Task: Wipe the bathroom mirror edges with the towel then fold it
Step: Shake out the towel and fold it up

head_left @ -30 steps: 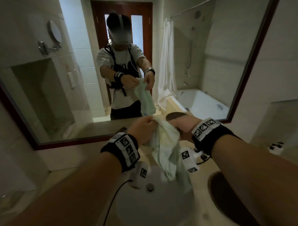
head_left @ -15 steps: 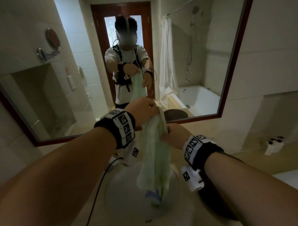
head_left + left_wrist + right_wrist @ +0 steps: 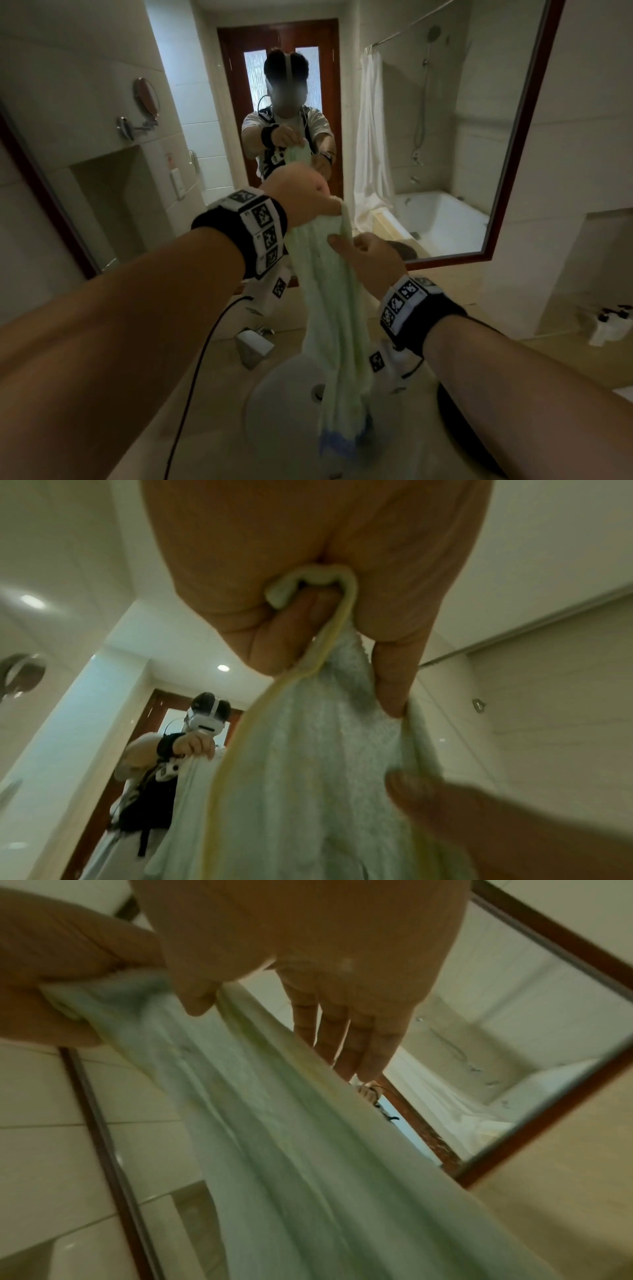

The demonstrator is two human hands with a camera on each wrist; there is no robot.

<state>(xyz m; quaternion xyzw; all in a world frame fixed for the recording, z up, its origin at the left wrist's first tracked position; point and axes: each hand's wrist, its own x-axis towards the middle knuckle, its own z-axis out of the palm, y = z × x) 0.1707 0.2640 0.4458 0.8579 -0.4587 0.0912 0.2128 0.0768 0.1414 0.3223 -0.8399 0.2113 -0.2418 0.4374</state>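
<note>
Both hands have risen since a moment ago, and the towel (image 3: pixel 329 308), bunched between them earlier, now hangs long and narrow in front of the mirror (image 3: pixel 507 192).

Furthest left, a round shaving mirror (image 3: pixel 145 97) on the wall shows only as a reflection. Next comes the left hand (image 3: pixel 301 202), raised higher than the other. Its grip is clenched on the towel's top corner: the left wrist view shows the yellowish hem (image 3: pixel 308 580) looped through the fist, pinched between thumb and curled fingers. Directly below that grip the pale green cloth drops in loose vertical folds, its blue-striped bottom end hanging over the white sink (image 3: pixel 274 421) sunk in the counter (image 3: pixel 212 411).

Just right of and slightly below the left grip, the right hand (image 3: pixel 370 260) meets the towel's side edge. Its thumb presses the near face; its fingers (image 3: pixel 346 1042) lie nearly straight behind the hem, so this is a light pinch, not a fist.

Judging from this, folding has barely begun. The right grip is the weak point: if that edge slips out, the towel will swing from one corner and fold crooked. Lowering the hands could also drop the hanging end into the basin and wet it.
</note>
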